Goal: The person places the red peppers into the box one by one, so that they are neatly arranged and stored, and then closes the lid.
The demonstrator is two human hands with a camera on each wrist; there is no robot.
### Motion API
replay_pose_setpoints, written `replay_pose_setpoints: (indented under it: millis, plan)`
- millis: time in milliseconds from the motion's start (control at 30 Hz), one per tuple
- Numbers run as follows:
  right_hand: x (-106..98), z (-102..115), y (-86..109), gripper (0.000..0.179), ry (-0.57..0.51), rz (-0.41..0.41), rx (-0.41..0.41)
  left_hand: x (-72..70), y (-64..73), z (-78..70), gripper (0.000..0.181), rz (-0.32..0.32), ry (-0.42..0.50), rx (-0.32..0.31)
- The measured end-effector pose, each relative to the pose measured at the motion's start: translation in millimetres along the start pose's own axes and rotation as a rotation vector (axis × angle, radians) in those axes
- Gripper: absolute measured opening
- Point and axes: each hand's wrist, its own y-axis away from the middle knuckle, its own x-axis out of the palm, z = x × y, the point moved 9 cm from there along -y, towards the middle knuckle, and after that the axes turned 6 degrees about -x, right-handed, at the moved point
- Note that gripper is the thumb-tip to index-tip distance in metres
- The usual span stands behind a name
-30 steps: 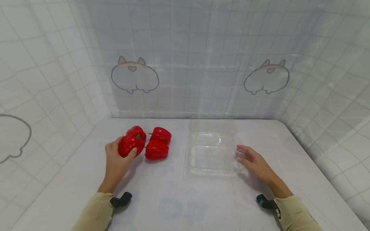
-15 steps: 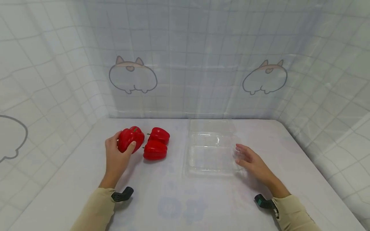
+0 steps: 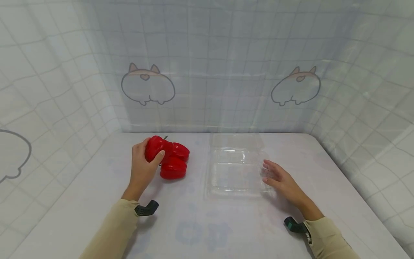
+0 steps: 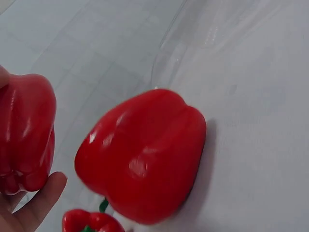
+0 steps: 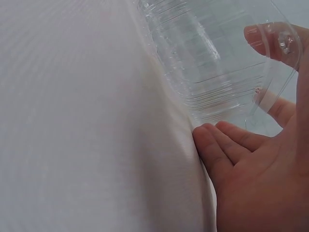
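My left hand (image 3: 143, 163) grips a red bell pepper (image 3: 154, 147), raised at the left beside other peppers. Another red bell pepper (image 3: 173, 168) lies nearest to me, and a further one (image 3: 182, 151) lies just behind it; the held pepper hides part of the group. In the left wrist view, the held bell pepper (image 4: 26, 130) sits between fingers and thumb at the left edge, with a large pepper (image 4: 145, 154) beside it. My right hand (image 3: 284, 181), fingers relaxed and apart, rests at the right edge of a clear plastic container (image 5: 212, 53).
The hinged container stands open, its lid (image 3: 237, 141) lying back toward the rear wall. A pale patterned cloth covers the table (image 3: 200, 219). Grid-patterned curtains (image 3: 207, 72) enclose the back and both sides. Both wrists carry dark camera mounts (image 3: 147, 208).
My left hand has lifted the bell pepper and carried it right and a little away from me, over the others. The right hand stays at the container's edge.
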Motion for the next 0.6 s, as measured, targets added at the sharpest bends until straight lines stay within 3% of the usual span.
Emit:
replay_pose_setpoints:
  millis: [200,600]
  plan:
    - [0.3,-1.3,-0.7,0.066,0.005,0.004,0.003,16.1,-5.3,-12.1,0.077,0.094,-0.024,0.040]
    - [0.1,-3.0,-1.9,0.068,-0.027,0.006,-0.004,41.4,-12.9,-25.7,0.082,0.234,-0.108,0.024]
